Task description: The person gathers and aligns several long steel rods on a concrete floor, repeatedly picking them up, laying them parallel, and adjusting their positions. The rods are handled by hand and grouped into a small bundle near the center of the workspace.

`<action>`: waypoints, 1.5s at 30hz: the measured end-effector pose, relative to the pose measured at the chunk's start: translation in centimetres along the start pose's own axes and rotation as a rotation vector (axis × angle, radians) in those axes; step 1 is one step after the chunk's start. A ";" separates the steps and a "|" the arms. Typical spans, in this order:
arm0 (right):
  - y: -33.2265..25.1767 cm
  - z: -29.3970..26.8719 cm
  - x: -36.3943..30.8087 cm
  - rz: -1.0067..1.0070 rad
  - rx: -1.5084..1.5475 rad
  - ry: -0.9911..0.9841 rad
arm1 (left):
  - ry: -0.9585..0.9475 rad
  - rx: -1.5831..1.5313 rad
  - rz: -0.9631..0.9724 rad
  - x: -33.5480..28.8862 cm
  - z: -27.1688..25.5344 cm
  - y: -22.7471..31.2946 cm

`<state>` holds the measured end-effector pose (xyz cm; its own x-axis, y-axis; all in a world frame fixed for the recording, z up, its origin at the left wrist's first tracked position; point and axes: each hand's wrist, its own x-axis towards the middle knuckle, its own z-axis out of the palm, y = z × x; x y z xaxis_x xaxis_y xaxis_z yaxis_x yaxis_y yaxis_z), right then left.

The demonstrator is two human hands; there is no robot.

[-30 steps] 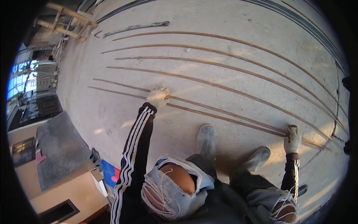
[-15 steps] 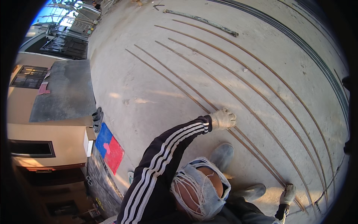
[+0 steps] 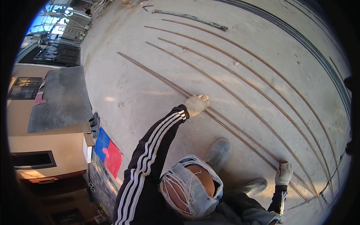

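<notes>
Both hands wear pale knitted work gloves. My left hand (image 3: 197, 104) is closed over two thin rusty steel rods (image 3: 165, 80) lying on the concrete. Beyond it their far ends run together, while between my hands they spread slightly apart. Farther down the same pair, my right hand (image 3: 284, 173) is closed at their near part; its palm side is hidden. Several more rusty rods (image 3: 240, 98) lie to the right, spaced apart and curving in this view. My bent knee in torn jeans (image 3: 195, 187) is beside the rods.
A bundle of dark steel bars (image 3: 296, 39) lies at far right. A weathered pipe (image 3: 191, 18) rests beyond the rods. At left are a grey sheet (image 3: 62, 97), dark sandals (image 3: 95, 125) and a blue-and-red mat (image 3: 108, 152). My boots (image 3: 219, 153) stand close to the rods.
The far ends of the two rods, apart before, now meet. My left hand has slid farther along them to the left, and my right hand has shifted up and away from me.
</notes>
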<state>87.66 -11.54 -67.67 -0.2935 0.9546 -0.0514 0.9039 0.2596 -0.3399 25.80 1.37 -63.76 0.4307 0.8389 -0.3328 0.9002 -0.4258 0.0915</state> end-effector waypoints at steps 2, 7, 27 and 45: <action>-1.1 0.4 0.9 0.014 -0.019 -0.033 | -0.011 -0.044 -0.051 -0.1 -0.3 -0.7; -2.8 -0.4 2.0 -0.022 -0.031 -0.017 | 0.077 0.047 -0.004 -0.4 0.0 -1.6; -6.2 -0.7 2.8 0.103 0.028 -0.084 | -0.003 0.001 -0.104 -0.8 1.5 -5.3; -4.7 -1.3 -0.9 0.224 0.077 -0.097 | -0.152 -0.087 0.080 0.9 -2.8 2.8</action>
<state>84.13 -13.37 -64.79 -0.1202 0.9675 -0.2225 0.9244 0.0273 -0.3803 28.86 1.92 -61.17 0.4919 0.7400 -0.4587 0.8687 -0.4523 0.2018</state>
